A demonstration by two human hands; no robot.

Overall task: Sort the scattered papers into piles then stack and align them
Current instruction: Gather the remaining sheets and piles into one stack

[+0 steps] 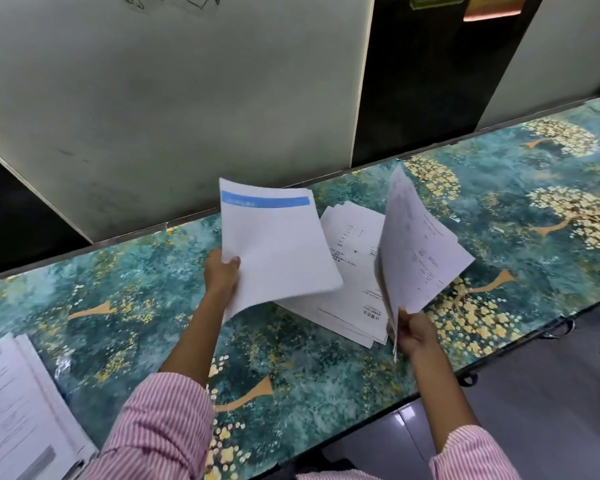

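My left hand [221, 271] grips the lower left edge of a white sheaf with a blue band [274, 244] across its top, lifted above the table. My right hand [414, 332] pinches the bottom corner of a second sheaf of printed sheets [416, 244], held nearly upright and fanned. Between the two, a loose pile of printed papers [350, 271] lies on the table, partly hidden under both held sheaves. Another stack of printed papers [18, 417] rests at the near left corner.
The table [326, 382] has a teal and gold floral top. A pale wall panel [174, 109] and a dark panel [430, 74] rise right behind it. The table's front edge runs diagonally at the right, with grey floor [541, 410] beyond.
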